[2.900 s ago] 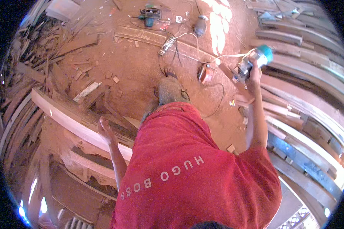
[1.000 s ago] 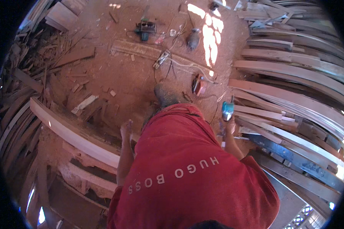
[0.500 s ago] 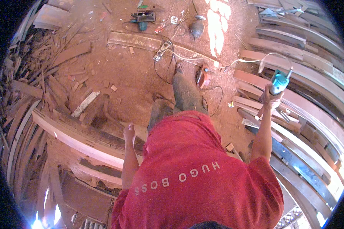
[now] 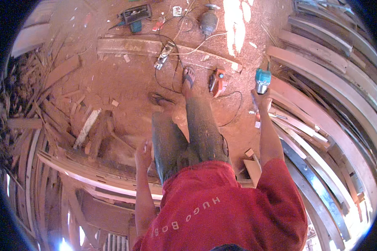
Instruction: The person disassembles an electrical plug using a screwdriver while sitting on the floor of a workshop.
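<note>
My right hand (image 4: 262, 99) grips a teal and silver power tool (image 4: 262, 79) at my right side, beside long curved planks (image 4: 326, 96). My left hand (image 4: 143, 152) hangs beside my left leg with loosely curled fingers and nothing visible in it. My sandalled feet (image 4: 188, 77) stand on the reddish, dusty floor (image 4: 125, 79). Just right of my front foot lies an orange-red tool (image 4: 218, 82) with a cord.
A power strip (image 4: 164, 55) with tangled cables lies ahead beside a long board (image 4: 130, 48). Beyond are a dark green machine (image 4: 134, 16) and a dark cylindrical object (image 4: 208, 21). Wood scraps (image 4: 63, 104) cover the left side; a long curved beam (image 4: 83, 169) runs low left.
My right hand, holding the tool, has swung inward to the left since half a second ago. More of my legs shows, and my left hand remains at my side.
</note>
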Available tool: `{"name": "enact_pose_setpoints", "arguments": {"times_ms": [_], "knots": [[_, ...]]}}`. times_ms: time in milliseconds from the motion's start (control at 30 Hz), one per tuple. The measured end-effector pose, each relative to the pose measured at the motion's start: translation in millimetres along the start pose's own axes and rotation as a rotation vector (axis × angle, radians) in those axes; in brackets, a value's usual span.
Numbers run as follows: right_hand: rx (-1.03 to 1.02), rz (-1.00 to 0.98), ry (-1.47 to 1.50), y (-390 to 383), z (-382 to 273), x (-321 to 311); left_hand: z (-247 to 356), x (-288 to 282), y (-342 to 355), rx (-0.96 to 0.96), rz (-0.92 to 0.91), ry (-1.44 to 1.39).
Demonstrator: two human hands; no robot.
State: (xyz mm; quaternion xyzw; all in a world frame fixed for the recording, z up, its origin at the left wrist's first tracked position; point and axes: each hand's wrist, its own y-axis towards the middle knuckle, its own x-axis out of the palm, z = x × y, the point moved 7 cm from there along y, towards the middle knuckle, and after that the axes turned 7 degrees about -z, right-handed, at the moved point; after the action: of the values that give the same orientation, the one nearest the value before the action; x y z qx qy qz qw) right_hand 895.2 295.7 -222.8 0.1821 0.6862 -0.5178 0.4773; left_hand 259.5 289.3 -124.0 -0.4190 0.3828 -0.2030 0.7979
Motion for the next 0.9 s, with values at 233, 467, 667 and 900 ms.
{"name": "enact_pose_setpoints", "arguments": {"times_ms": [233, 467, 667, 900], "knots": [[-0.148, -0.073, 0.054, 48, 16, 79, -46, 5, 22, -0.196, -0.126, 0.000], [-0.149, -0.051, -0.066, 115, 65, 159, -2, -8, 160, -0.018, -0.094, 0.079], [-0.029, -0.008, -0.109, 168, 89, 219, 45, 30, 296, 0.021, -0.099, -0.017], [0.120, 0.001, 0.051, 190, 149, 311, 85, 81, 424, 0.197, -0.155, 0.050]]}}
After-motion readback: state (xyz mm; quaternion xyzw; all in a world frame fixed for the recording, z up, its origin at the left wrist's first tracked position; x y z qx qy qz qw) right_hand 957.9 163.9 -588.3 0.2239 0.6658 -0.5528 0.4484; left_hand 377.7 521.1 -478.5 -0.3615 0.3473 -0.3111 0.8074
